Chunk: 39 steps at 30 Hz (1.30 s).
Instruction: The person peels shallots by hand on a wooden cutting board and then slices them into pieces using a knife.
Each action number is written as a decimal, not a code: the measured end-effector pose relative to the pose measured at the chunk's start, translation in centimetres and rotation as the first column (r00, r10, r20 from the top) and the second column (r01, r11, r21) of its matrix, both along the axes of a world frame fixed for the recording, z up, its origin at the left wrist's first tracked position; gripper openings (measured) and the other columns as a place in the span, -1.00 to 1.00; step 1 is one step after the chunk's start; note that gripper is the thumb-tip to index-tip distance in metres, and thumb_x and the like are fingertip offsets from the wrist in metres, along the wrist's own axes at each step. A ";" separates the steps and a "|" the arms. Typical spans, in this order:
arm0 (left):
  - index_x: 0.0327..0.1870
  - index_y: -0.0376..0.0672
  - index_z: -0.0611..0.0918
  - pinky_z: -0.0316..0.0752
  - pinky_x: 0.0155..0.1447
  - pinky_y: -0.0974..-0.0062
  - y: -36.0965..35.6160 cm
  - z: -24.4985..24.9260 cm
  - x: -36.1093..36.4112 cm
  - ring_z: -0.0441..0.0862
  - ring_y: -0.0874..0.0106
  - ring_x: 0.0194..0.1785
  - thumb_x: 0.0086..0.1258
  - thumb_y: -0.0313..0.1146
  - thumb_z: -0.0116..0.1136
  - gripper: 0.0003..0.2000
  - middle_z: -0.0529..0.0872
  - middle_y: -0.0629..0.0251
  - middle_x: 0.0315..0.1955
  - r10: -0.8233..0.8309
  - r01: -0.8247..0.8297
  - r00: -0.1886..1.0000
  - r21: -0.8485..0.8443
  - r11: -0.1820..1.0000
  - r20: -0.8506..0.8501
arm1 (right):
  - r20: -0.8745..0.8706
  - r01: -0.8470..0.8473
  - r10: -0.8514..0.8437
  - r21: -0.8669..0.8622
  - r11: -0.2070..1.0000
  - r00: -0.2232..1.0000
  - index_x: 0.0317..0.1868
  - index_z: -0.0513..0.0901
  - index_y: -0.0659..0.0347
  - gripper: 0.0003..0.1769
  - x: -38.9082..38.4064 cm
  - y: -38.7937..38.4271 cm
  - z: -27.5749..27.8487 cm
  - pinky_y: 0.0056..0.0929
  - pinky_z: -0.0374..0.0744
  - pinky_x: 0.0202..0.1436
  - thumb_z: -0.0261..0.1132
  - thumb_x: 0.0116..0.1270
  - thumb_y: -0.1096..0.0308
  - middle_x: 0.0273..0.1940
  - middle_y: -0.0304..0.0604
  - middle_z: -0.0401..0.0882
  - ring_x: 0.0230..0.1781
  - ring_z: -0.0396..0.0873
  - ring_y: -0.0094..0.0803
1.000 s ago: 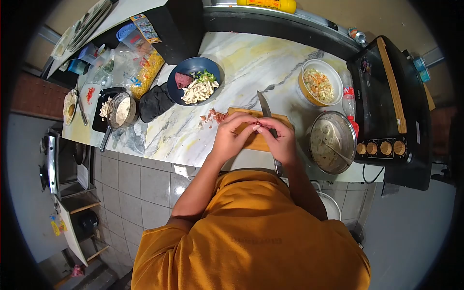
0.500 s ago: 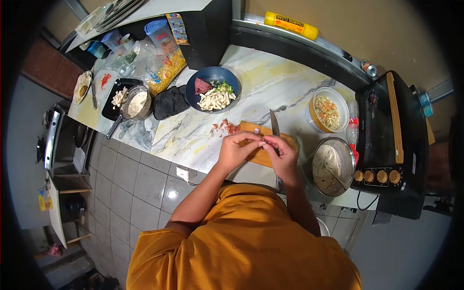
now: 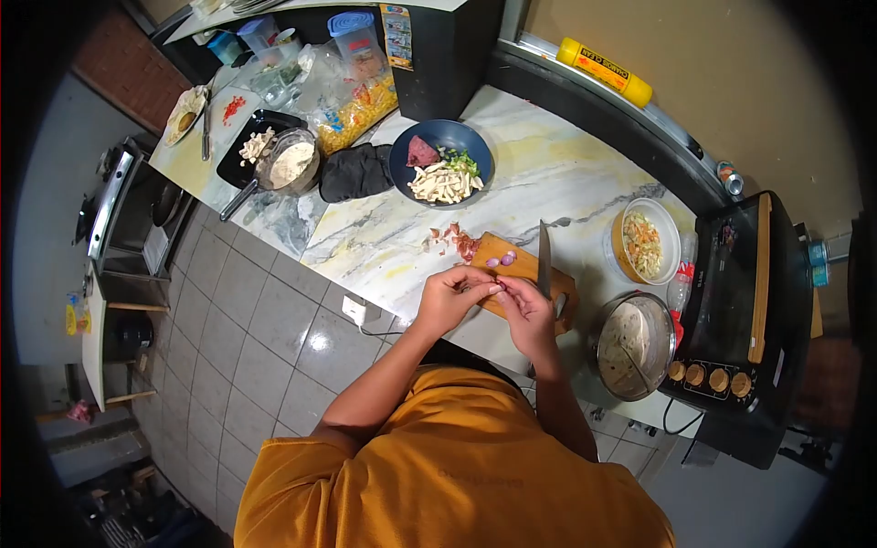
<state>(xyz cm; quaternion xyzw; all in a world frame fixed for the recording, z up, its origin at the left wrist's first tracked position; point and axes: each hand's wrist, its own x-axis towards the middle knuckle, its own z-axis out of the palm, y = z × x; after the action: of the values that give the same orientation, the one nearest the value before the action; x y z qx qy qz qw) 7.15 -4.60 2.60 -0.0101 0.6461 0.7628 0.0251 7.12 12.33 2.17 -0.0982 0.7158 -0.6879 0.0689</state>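
Observation:
Over the near edge of the wooden cutting board (image 3: 518,248), my left hand (image 3: 449,299) and my right hand (image 3: 530,317) meet with closed fingertips. Both pinch a small reddish shallot (image 3: 499,285), mostly hidden by the fingers. Just beyond them, peeled purple shallot pieces (image 3: 507,259) lie on the board. A knife (image 3: 544,258) rests on the board's right part, blade pointing away from me. Reddish-brown shallot skins (image 3: 464,244) are scattered on the counter off the board's left corner.
A blue plate (image 3: 396,163) with sliced white pieces, chopped greens and reddish meat stands beyond the board. To the right are a bowl of chopped vegetables (image 3: 642,242), a metal pot (image 3: 630,342) and a black oven (image 3: 731,301). A black pan (image 3: 236,173) sits far left.
The view has shifted, so the counter sits further right. My hands have drawn slightly back from the shallot pieces on the board, now more visible. Both hands keep pinching together.

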 end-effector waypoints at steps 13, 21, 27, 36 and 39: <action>-0.18 -0.30 0.71 0.52 -0.15 0.65 -0.9 0.7 0.1 0.61 0.64 -0.30 0.35 -0.42 0.32 -0.86 0.74 0.36 -0.37 0.018 -0.015 0.999 -0.063 0.998 0.051 | -0.347 0.172 -0.079 0.244 0.954 0.934 -0.09 0.69 0.36 -0.78 -0.4 -1.6 2.8 -0.53 0.59 -0.16 0.39 0.23 0.56 -0.25 -0.11 0.67 -0.29 0.65 -0.43; -0.21 -0.35 0.66 0.57 -0.08 0.64 -0.9 1.6 -0.5 0.65 0.60 -0.24 0.36 -0.53 0.28 -0.91 0.74 0.29 -0.31 -0.059 0.047 0.988 0.086 0.995 0.144 | -0.426 0.206 -0.081 0.256 0.944 0.901 -0.11 0.70 0.34 -0.76 -0.7 -1.4 3.3 -0.49 0.57 -0.20 0.42 0.18 0.57 -0.29 -0.10 0.65 -0.32 0.62 -0.37; -0.22 -0.32 0.67 0.53 -0.13 0.67 -1.9 2.1 -1.3 0.62 0.65 -0.27 0.36 -0.51 0.30 -0.92 0.73 0.36 -0.34 -0.103 0.101 0.980 0.021 0.995 0.168 | -0.399 0.174 -0.063 0.249 0.953 0.915 -0.10 0.70 0.34 -0.75 -1.1 -1.6 3.1 -0.50 0.57 -0.20 0.42 0.19 0.56 -0.28 -0.12 0.65 -0.32 0.62 -0.40; -0.22 -0.27 0.60 0.46 -0.07 0.66 -2.0 1.4 -1.6 0.54 0.66 -0.21 0.48 -0.44 0.17 -0.91 0.66 0.42 -0.27 -0.124 0.129 0.985 -0.041 0.991 0.117 | -0.188 0.137 -0.120 0.079 0.987 0.975 -0.07 0.66 0.38 -0.76 -1.8 -2.4 2.0 -0.48 0.64 -0.09 0.40 0.26 0.51 -0.12 -0.02 0.66 -0.17 0.69 -0.36; -0.23 -0.26 0.57 0.45 -0.07 0.64 -1.8 2.0 -1.8 0.53 0.64 -0.21 0.48 -0.43 0.17 -0.90 0.63 0.40 -0.25 -0.121 0.122 0.992 -0.245 0.962 0.020 | -0.159 0.148 -0.133 0.084 0.985 0.978 -0.05 0.64 0.40 -0.77 -1.9 -2.6 2.1 -0.52 0.63 -0.08 0.36 0.30 0.52 -0.11 -0.04 0.66 -0.14 0.67 -0.44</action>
<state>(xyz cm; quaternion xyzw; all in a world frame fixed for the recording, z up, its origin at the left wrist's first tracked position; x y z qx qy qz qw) 5.34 -6.38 4.63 0.0246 0.7350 0.6738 0.0719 5.19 9.76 4.26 -0.0962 0.7562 -0.6465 -0.0302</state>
